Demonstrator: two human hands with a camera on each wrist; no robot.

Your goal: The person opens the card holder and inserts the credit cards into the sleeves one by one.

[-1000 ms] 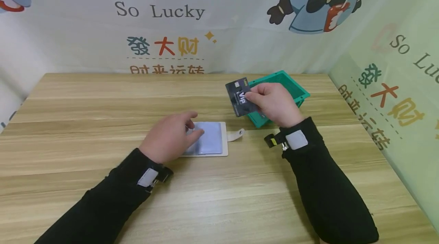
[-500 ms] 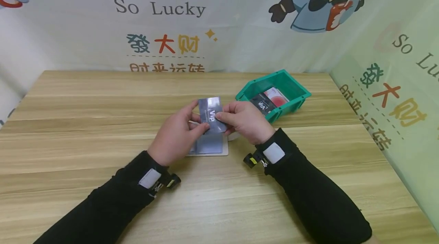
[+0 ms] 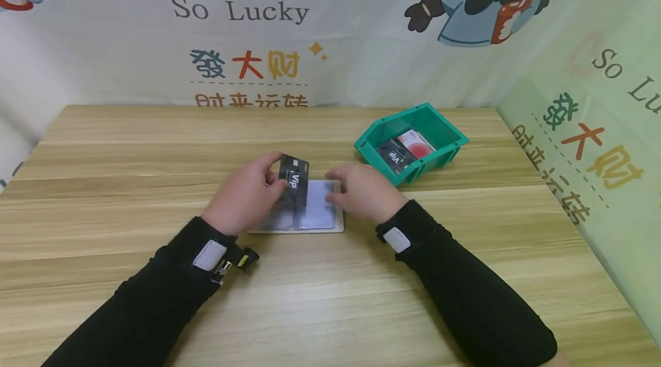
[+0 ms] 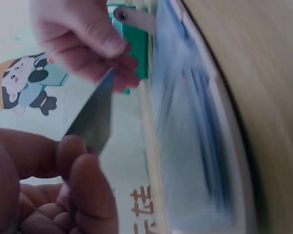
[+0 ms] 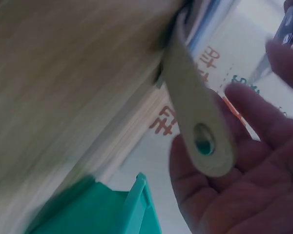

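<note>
The left hand [image 3: 240, 194] pinches a black card [image 3: 294, 175] between its thumb and fingers. The card has the big letters "VIP" on it, and they run sideways. It is up over the far side of a flat, open card book [image 3: 317, 215], near 12 o'clock from the book's middle. From the left wrist you can see a gap between the card and the book. The book lies on the wood table [image 3: 155, 183] and has clear, see-through pages on a pale cover. The left hand comes in from about 9 o'clock of the book. The right hand [image 3: 366, 192] is at 3 o'clock, with its thumb and pointing finger apart, a bit wide, by the book's end. A pale strap [image 5: 200, 117] with a round snap sticks out there in front of its fingers; I can't tell if they touch. At 2 o'clock from the book sits a green bin [image 3: 436, 129]. In it lie another black VIP card [image 3: 396, 157] and a pink and white card [image 3: 415, 144], side by side. Both arms wear black sleeves [image 3: 465, 292]. Behind the table hangs a white cloth [image 3: 361, 69] that says "So Lucky".
</note>
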